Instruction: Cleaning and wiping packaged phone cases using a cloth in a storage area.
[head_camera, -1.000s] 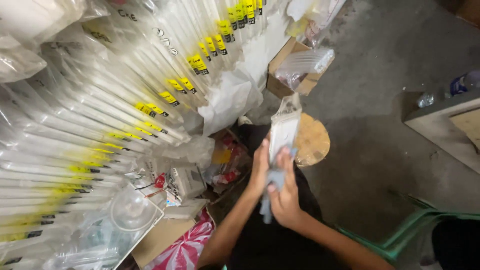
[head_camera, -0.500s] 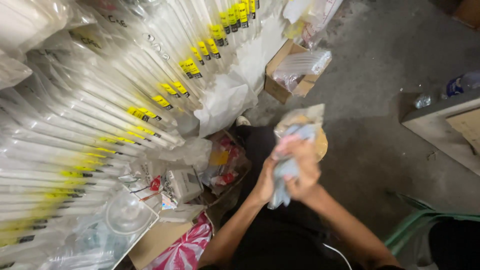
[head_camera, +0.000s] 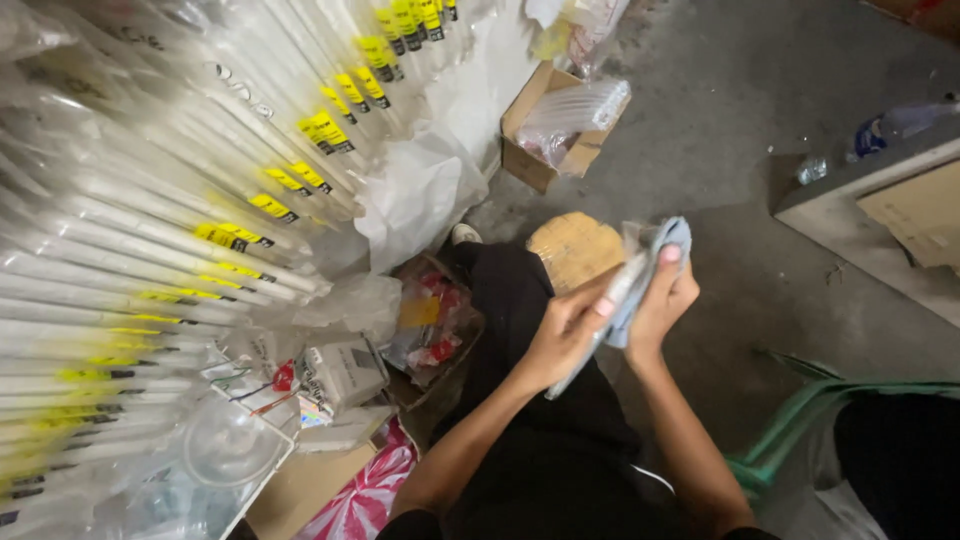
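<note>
My left hand (head_camera: 562, 338) grips the lower part of a long thin item wrapped in clear plastic (head_camera: 612, 306), held slanted over my lap. My right hand (head_camera: 662, 297) is closed on a pale blue cloth (head_camera: 660, 250) pressed around the upper end of that item. Both hands hover above my black-clad legs (head_camera: 520, 300), just in front of a round wooden stool top (head_camera: 570, 247) on the concrete floor.
A big pile of long white tubes in plastic sleeves with yellow labels (head_camera: 200, 200) fills the left. A cardboard box (head_camera: 545, 140) holding plastic bags stands ahead. Small boxes (head_camera: 345, 372) and red packets (head_camera: 430, 310) lie by my knee. A green chair frame (head_camera: 840, 400) is at right.
Both hands moved right and slightly up with the wrapped item and cloth. The item tilted from nearly upright to slanted, and the right hand shifted toward its upper end.
</note>
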